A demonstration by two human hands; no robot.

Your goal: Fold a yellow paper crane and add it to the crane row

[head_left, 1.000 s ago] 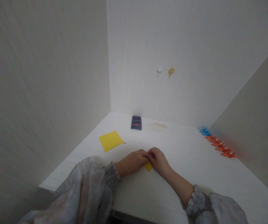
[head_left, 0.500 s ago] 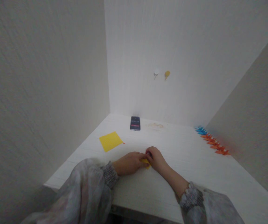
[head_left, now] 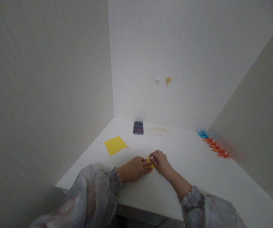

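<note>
A small piece of folded yellow paper [head_left: 152, 165] lies on the white table near its front, mostly hidden under my fingers. From the left, my left hand [head_left: 136, 167] presses its fingers onto the paper against the tabletop. My right hand [head_left: 161, 162] is bent over the paper's right side, thumb and fingertips closed at its upper edge. The exact folds are too small to make out. Farther left lies a flat yellow paper sheet [head_left: 115, 145], apart from both hands, with a tiny red bit [head_left: 128, 147] at its right corner.
A dark phone-like device [head_left: 138, 127] lies near the back wall, beside a brownish mark [head_left: 159, 129]. Blue folded paper figures [head_left: 203, 133] and orange folded paper figures [head_left: 216, 147] line the right wall. White and yellow hooks [head_left: 168, 80] hang on the back wall.
My right fingers have shifted slightly on the small paper, and more yellow shows between the hands. The whole view has tilted a little; the other things stay put.
</note>
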